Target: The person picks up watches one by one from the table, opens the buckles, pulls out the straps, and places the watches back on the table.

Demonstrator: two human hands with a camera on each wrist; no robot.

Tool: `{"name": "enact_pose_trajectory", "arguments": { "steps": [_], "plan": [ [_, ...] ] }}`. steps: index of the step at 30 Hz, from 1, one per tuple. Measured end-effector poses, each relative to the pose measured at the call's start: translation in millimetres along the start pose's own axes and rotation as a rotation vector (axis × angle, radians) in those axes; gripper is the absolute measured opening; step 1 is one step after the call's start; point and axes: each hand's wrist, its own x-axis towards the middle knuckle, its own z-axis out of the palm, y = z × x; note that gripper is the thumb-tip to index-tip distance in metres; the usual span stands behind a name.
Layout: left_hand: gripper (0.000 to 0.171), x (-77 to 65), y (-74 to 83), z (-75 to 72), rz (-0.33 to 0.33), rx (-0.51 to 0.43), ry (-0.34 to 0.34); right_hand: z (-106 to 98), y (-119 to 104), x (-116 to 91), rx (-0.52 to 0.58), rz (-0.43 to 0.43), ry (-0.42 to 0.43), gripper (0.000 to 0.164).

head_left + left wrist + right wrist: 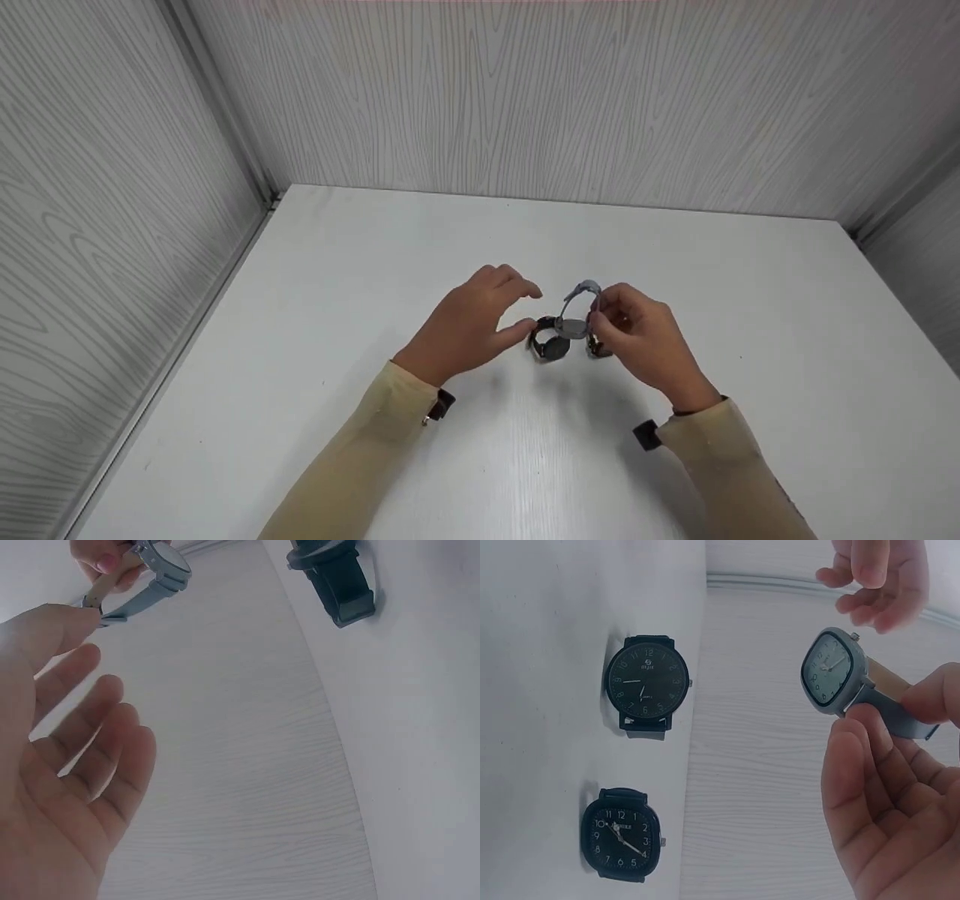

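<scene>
We see a white table (420, 472) enclosed by pale wood-grained panels (487, 97) on three sides. Above it, the right hand (649, 337) pinches the strap of a gray-blue watch (829, 671); the left hand (472, 322), thumb and fingers parted, hovers empty nearby. On the table we spot a round black watch (646, 681) and a squarish black watch (621, 836) (both with dark dials).

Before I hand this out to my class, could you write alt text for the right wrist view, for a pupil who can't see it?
A right hand pinches the grey-blue strap of a pale-faced, squarish watch, with a left hand near it. At left, a round black watch and a squarish black watch rest on a white table.
</scene>
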Motion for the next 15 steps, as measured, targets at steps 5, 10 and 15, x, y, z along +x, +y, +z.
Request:
{"name": "enact_pose_trajectory", "arguments": {
  "steps": [5, 10, 15],
  "plan": [
    [0.037, -2.1, -5.0, 3.0, -0.084, -0.028, -0.056, 2.5, 0.7, 1.0, -0.031, -0.042, 0.012, 0.003],
    [0.041, -2.5, -4.4, 6.8, -0.158, -0.066, -0.132, 4.9, 0.8, 2.1, -0.040, -0.063, -0.002, 0.003],
    [0.040, -1.5, -0.5, 9.6, -0.190, -0.158, -0.172, 7.9, 1.2, 2.2, -0.010, -0.096, -0.062, 0.006]
  ]
}}
